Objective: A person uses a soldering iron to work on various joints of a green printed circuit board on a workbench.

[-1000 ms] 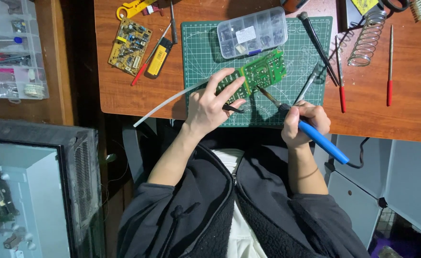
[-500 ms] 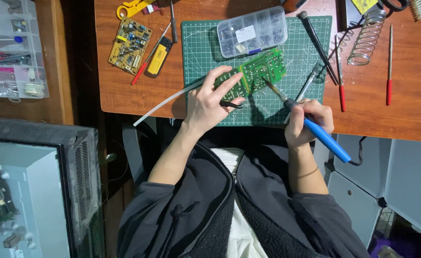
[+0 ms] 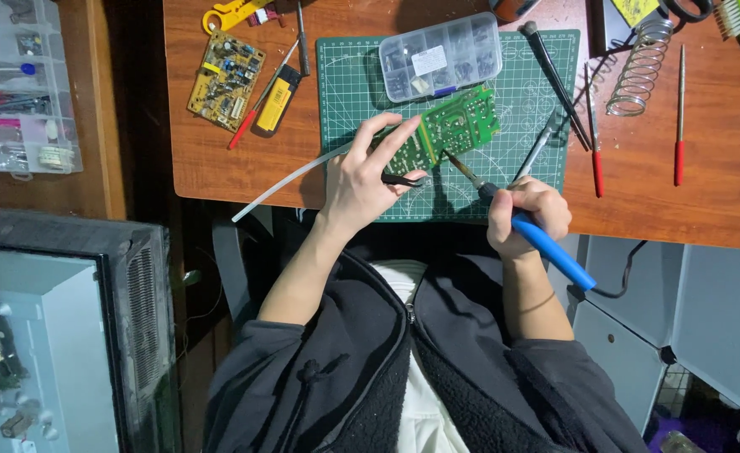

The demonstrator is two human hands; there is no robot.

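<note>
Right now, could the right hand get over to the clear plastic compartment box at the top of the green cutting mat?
Probably not freely. The right hand is gripping the blue-handled soldering iron, and the green circuit board lies between it and the clear plastic compartment box; it would have to lift over the board.

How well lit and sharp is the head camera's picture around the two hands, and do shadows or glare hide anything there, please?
Head view: the desk is brightly and evenly lit and sharp; the left hand on the green circuit board casts a soft shadow on the cutting mat; the right hand with the soldering iron is crisp; slight sheen on the clear parts box; the lower left is dim.
</note>
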